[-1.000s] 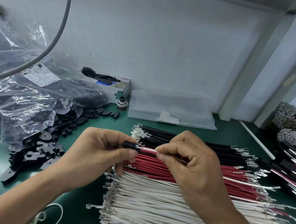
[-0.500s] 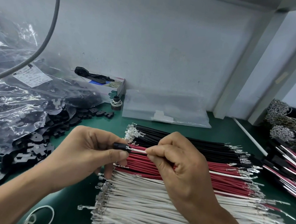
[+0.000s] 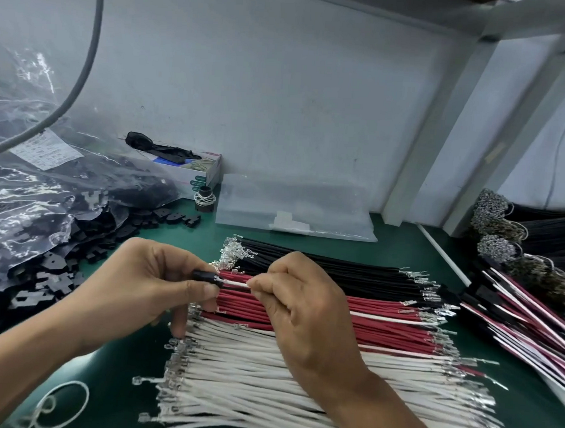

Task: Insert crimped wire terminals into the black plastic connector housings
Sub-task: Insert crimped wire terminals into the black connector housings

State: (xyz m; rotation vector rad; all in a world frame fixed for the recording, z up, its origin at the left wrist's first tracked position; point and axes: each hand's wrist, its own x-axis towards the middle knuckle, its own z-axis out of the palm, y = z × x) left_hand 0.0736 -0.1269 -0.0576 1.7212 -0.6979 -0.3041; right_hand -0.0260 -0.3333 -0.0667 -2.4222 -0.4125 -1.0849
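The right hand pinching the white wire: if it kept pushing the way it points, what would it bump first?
Probably the black connector housing gripped by the left hand. The right hand points its white wire straight at it.

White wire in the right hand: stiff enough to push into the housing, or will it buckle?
Probably stiff over that short span: the white wire runs straight from the right hand to the black connector housing pinched by the left hand. Gripped farther back it would likely bow. It looks thin and light.
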